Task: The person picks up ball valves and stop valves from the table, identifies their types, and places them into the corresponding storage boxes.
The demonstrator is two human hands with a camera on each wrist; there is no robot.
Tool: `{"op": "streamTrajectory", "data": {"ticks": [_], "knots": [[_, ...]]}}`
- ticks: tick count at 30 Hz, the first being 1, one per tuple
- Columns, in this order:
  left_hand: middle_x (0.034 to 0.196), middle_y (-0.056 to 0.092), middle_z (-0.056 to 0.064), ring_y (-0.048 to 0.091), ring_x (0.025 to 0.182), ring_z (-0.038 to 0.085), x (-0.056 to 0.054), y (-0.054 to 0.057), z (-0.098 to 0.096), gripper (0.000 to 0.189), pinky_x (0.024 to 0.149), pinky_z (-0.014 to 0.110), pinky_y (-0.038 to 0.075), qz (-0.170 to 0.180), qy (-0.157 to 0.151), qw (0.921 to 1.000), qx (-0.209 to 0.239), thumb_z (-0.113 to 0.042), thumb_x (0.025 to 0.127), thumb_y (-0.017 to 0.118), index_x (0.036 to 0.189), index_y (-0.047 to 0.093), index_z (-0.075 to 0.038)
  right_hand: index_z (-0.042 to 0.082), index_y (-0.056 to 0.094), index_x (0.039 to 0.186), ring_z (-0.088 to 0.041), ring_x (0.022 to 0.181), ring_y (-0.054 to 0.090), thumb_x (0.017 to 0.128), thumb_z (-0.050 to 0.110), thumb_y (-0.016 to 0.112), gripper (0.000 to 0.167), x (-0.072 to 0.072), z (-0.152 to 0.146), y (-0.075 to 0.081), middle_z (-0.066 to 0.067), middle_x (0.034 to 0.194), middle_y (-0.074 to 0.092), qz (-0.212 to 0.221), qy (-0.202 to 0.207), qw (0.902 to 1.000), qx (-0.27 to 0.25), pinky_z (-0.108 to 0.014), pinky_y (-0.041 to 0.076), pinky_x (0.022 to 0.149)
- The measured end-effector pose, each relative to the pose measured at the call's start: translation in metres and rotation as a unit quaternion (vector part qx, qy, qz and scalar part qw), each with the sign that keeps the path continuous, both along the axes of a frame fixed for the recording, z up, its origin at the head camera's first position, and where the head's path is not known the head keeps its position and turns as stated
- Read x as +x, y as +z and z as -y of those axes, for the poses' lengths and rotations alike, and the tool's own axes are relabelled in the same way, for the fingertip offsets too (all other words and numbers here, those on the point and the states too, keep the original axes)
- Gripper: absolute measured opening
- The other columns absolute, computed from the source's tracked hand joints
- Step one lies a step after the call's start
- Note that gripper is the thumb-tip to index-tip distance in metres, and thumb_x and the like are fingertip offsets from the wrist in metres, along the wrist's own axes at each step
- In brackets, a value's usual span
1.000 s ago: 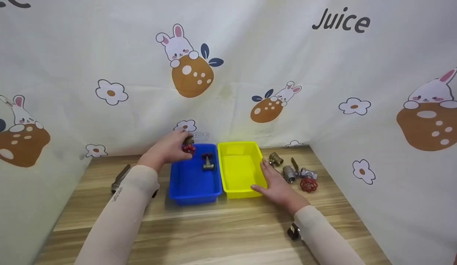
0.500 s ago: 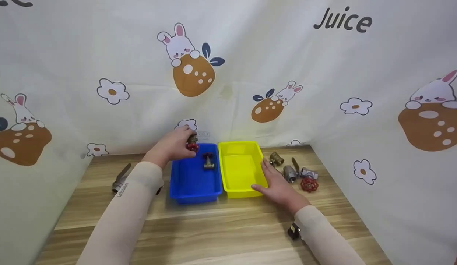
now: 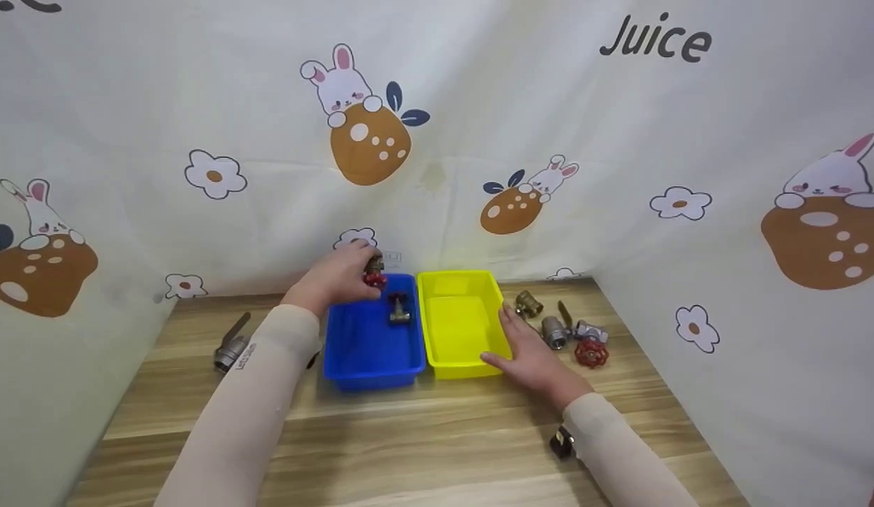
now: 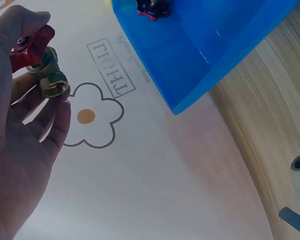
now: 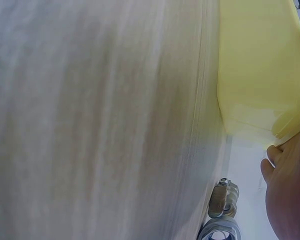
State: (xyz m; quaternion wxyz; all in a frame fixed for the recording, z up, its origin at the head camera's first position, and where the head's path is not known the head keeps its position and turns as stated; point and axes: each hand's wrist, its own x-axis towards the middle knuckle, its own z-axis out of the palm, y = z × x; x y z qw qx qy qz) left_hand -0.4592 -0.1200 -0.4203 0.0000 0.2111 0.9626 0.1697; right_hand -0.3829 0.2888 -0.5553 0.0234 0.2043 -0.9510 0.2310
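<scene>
My left hand holds a brass gate valve with a red handwheel above the back left of the blue bin. In the left wrist view, the thumb lies on the red handwheel, and fingers are behind the brass body. Another gate valve with a dark red handwheel lies inside that bin. My right hand, fingers extended, rests at the right side of the yellow bin, its thumb near the front rim. Some of its fingers are hidden in the head view.
Right of the yellow bin lie a brass fitting, a steel ball valve and a valve with a red handwheel. A lever valve lies at the left, partly behind my sleeve. Printed fabric rises behind the bins.
My left hand has moved slightly right with the gate valve, further over the blue bin. My right hand stays at the yellow bin.
</scene>
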Motion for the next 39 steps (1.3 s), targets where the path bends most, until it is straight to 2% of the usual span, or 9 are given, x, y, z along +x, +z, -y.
{"op": "streamTrajectory", "data": {"ticks": [6,10,15,26,34,39], "knots": [[0.151,0.059,0.008,0.06,0.134,0.037,-0.001,-0.002,-0.003,0.082,0.113,0.064,0.053,0.006,0.006,0.9998,0.015,-0.039,0.092,0.091,0.161,0.054,-0.016,0.006,0.014,0.176,-0.041,0.168,0.017,0.103,0.074,0.059,0.11,0.0,-0.001,-0.001,-0.018,0.184,0.01,0.006,-0.006,0.9999,-0.005,-0.058,0.018,0.135],[0.146,0.061,0.01,0.061,0.129,0.036,-0.004,-0.004,-0.005,0.081,0.111,0.063,0.055,0.008,0.004,0.9998,0.018,-0.037,0.092,0.091,0.16,0.055,-0.013,0.008,0.013,0.177,-0.039,0.168,0.016,0.103,0.076,0.056,0.109,-0.001,-0.002,-0.002,-0.016,0.184,0.009,0.01,-0.01,0.9999,0.001,-0.057,0.018,0.135],[0.144,0.061,0.012,0.061,0.128,0.036,-0.007,-0.007,-0.007,0.081,0.112,0.061,0.055,0.013,0.003,0.9998,0.015,-0.035,0.092,0.091,0.16,0.054,-0.01,0.005,0.014,0.176,-0.039,0.168,0.016,0.104,0.074,0.059,0.109,-0.001,-0.001,-0.002,-0.018,0.184,0.009,0.005,-0.001,1.0,-0.003,-0.056,0.019,0.135],[0.16,0.053,0.013,0.055,0.142,0.037,-0.011,-0.019,-0.012,0.08,0.121,0.062,0.046,0.042,0.003,0.9985,0.034,-0.032,0.096,0.09,0.163,0.05,-0.011,0.004,0.015,0.176,-0.039,0.168,0.017,0.104,0.073,0.059,0.109,-0.001,-0.001,-0.001,-0.019,0.184,0.01,0.005,-0.002,1.0,-0.002,-0.056,0.019,0.135],[0.157,0.056,0.011,0.056,0.14,0.036,-0.011,-0.024,-0.013,0.079,0.121,0.063,0.046,0.063,0.01,0.9974,0.032,-0.032,0.097,0.089,0.163,0.05,-0.012,0.006,0.014,0.176,-0.039,0.168,0.017,0.103,0.075,0.058,0.11,-0.002,-0.001,-0.003,-0.017,0.184,0.009,0.01,-0.007,0.9999,-0.008,-0.057,0.019,0.135],[0.154,0.058,0.012,0.057,0.139,0.036,-0.015,-0.028,-0.015,0.077,0.121,0.062,0.045,0.063,0.007,0.9978,0.023,-0.03,0.097,0.089,0.161,0.051,-0.011,0.007,0.013,0.176,-0.038,0.168,0.016,0.103,0.076,0.058,0.11,-0.002,-0.001,-0.004,-0.016,0.184,0.009,0.01,-0.008,0.9999,-0.005,-0.056,0.018,0.135]]}}
